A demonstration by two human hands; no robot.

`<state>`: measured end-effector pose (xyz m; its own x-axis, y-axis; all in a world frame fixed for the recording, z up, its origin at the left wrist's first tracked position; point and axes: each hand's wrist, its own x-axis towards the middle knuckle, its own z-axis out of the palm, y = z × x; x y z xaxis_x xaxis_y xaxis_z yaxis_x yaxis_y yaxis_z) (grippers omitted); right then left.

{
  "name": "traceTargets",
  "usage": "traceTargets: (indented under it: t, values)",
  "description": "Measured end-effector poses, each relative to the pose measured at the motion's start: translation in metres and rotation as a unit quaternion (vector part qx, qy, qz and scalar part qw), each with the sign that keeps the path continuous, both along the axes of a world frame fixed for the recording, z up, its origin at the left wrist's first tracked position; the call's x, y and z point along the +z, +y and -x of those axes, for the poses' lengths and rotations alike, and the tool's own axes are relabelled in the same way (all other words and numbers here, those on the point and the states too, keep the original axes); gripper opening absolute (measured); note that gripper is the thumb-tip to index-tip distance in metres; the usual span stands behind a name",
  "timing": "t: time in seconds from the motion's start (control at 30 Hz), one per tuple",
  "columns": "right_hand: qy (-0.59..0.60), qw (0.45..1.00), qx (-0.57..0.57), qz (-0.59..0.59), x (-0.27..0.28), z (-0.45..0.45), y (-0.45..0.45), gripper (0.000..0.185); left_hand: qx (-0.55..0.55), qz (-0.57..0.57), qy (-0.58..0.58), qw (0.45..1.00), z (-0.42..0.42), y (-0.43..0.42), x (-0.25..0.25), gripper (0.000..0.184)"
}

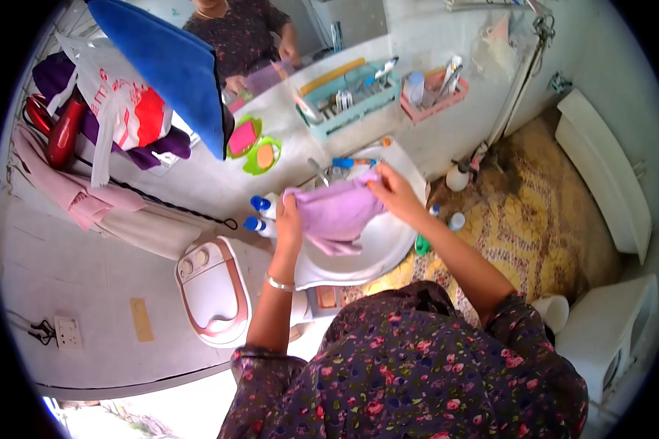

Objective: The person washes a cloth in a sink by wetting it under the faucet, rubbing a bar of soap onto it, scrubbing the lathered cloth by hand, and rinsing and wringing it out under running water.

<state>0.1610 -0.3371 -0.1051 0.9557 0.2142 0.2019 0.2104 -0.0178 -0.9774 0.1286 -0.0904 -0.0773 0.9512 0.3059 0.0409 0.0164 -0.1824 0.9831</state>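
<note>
A lilac cloth (335, 212) is stretched between my two hands above the white washbasin (377, 265). My left hand (290, 216) is closed on its left edge, and a silver bangle circles that wrist. The upper right corner is pinched in my right hand (394, 192). The lower part of the cloth hangs loose over the bowl. Behind it the tap (318, 170) shows in part. Two white bottles with blue caps (258, 214) stand just left of my left hand. A blue toothbrush or tube-like item (354, 162) lies on the basin's back rim.
Green soap dishes (258, 157) sit left of a teal basket (348, 110) and a pink basket (433, 99). A small washing machine (214, 289) stands at left. A hair dryer (67, 128) and blue cloth (170, 69) hang at upper left. A mirror (344, 25) is ahead.
</note>
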Motion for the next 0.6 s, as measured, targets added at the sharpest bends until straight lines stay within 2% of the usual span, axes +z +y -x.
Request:
traceTargets:
  t: [0.03,0.17,0.23,0.27,0.33,0.47,0.57,0.6]
  values:
    - [-0.028,0.998,-0.029,0.044,-0.001,-0.009,0.000,0.024,-0.001,-0.025,-0.010,1.000,0.001,-0.001,0.002,0.033]
    - [-0.066,0.995,0.021,0.074,-0.009,-0.023,-0.008,0.024,0.014,-0.064,0.023,0.998,0.009,0.010,-0.033,0.030]
    - [0.025,0.985,0.118,0.120,-0.028,-0.031,-0.007,0.023,-0.003,-0.076,0.056,0.996,0.019,0.007,-0.036,0.029]
    - [0.017,0.984,0.126,0.125,-0.034,-0.036,-0.009,0.023,-0.027,-0.086,0.088,0.992,0.021,0.003,-0.036,0.027]
    - [0.083,0.966,0.187,0.156,-0.049,-0.039,-0.009,0.024,-0.006,-0.092,0.103,0.990,0.025,-0.003,-0.057,0.026]
    - [0.015,0.951,0.198,0.237,-0.063,-0.044,-0.010,0.026,0.038,-0.120,0.154,0.980,0.031,-0.024,-0.081,0.026]
    - [-0.056,0.879,0.259,0.396,-0.052,-0.052,-0.027,0.030,0.039,-0.134,0.134,0.981,0.045,-0.034,-0.082,0.027]
    - [-0.024,0.938,0.221,0.265,-0.029,-0.055,-0.041,0.031,0.034,-0.158,0.112,0.980,0.048,-0.037,-0.083,0.028]
